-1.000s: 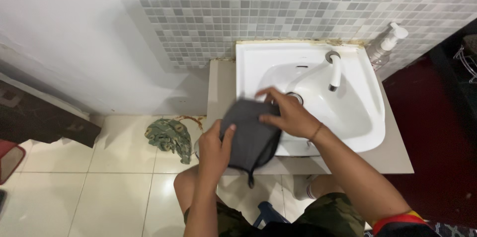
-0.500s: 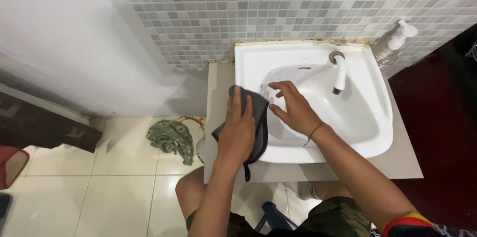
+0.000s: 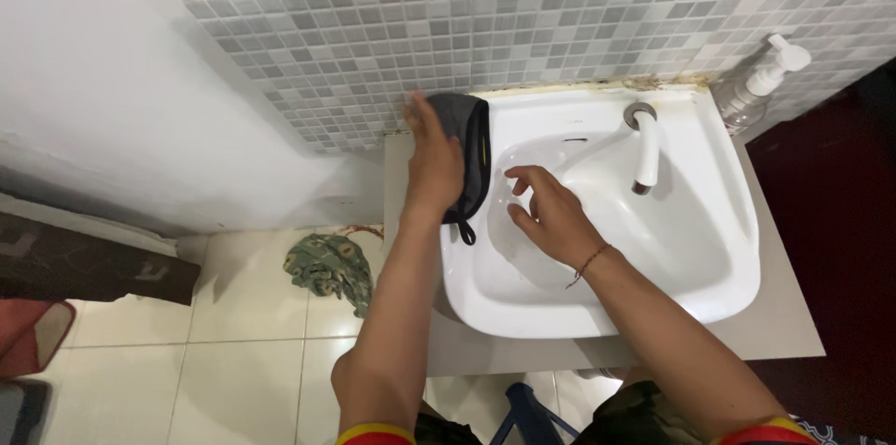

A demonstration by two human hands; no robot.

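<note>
Left hand lies flat, fingers spread, pressing a dark grey cloth onto the white sink's back-left rim. Right hand hovers open over the basin, empty. Faucet just beyond; soap dispenser at the bench's far corner.

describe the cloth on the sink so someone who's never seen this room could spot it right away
Find the white sink under the grey mosaic wall. On its back left rim, the left hand presses flat on a dark grey cloth. It is the only dark thing on the white basin, with a small loop hanging at its lower edge.
</note>
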